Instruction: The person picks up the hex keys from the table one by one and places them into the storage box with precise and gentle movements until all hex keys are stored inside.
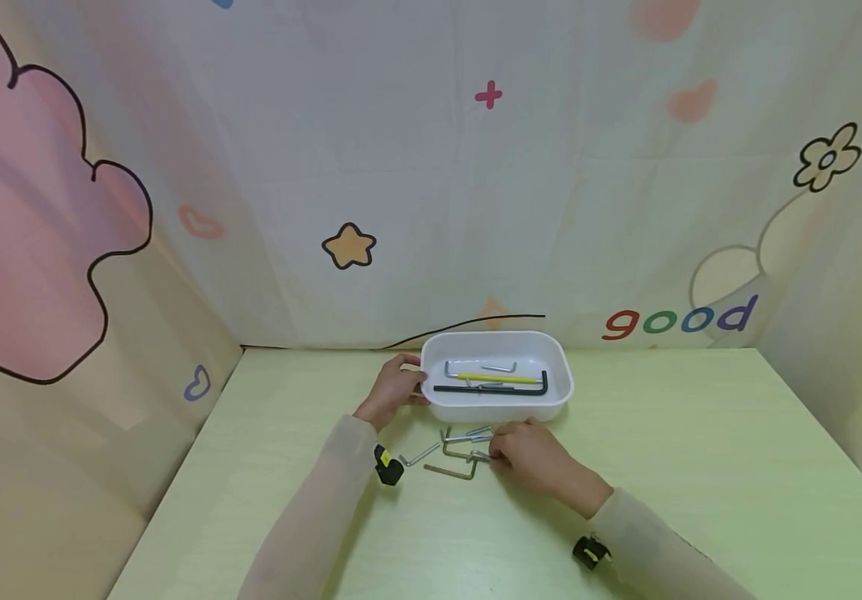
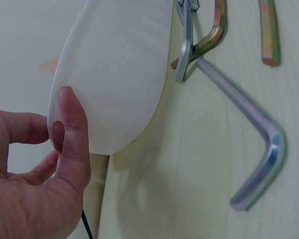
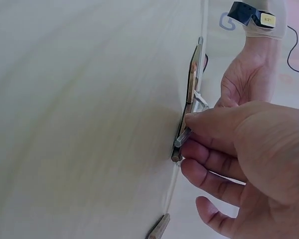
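My left hand (image 1: 393,390) pinches the left end of a white plastic tray (image 1: 502,412), thumb outside and fingertips over the rim in the left wrist view. Just in front of the tray lies a loose pile of L-shaped hex keys, some silver, some brass-coloured. At the pile's right side my right hand (image 1: 534,457) pinches a silver hex key (image 3: 182,138) between thumb and index finger; part of it is hidden by the fingers. A separate silver hex key (image 2: 269,144) lies at the pile's left, and a brass-coloured hex key (image 1: 449,472) is nearest the front.
Inside the tray lie a large black hex key (image 1: 491,390), a hex key with a yellow sleeve (image 1: 498,378) and a few small silver ones. A printed curtain (image 1: 431,208) hangs behind the pale green table (image 1: 701,467). Each wrist wears a small black device.
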`<state>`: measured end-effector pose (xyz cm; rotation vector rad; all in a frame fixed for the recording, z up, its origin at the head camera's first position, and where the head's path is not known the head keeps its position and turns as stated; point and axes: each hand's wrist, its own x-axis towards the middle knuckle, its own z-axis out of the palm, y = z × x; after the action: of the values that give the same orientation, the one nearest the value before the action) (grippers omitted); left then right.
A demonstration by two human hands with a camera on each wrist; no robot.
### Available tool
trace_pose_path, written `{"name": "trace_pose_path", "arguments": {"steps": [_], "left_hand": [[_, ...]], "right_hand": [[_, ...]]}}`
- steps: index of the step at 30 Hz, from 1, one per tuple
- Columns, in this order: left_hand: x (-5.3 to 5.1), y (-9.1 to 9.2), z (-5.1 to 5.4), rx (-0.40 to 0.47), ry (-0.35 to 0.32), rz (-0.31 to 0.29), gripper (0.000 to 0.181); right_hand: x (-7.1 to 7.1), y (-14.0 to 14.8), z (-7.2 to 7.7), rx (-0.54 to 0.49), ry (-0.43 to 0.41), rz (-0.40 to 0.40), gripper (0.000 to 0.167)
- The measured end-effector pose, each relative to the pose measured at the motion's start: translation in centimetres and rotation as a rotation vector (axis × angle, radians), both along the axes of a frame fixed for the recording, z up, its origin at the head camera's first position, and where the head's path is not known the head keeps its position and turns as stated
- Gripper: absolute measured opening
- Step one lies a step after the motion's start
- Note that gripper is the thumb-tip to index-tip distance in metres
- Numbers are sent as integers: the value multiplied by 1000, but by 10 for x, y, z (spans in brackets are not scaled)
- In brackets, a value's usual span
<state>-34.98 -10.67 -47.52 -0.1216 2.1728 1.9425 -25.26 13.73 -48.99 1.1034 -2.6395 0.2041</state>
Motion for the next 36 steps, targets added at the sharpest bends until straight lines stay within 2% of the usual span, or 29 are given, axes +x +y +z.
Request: {"name": "trace_pose_path", "arguments": {"steps": [5,12,25,36], "left_hand": [[0,0,0,-1,0,-5,37],[1,0,1,-6,9,-8,37],[2,1,1,-4,27,7,35],[0,1,-1,7,20,-2,40]], "right_hand": [[-1,-1,-1,-3,18,-30,16],[-1,-2,2,-78,65,-37,13],[2,0,11,-144,57,-61,13],[1,2,25,-226,115,-58,12]]}}
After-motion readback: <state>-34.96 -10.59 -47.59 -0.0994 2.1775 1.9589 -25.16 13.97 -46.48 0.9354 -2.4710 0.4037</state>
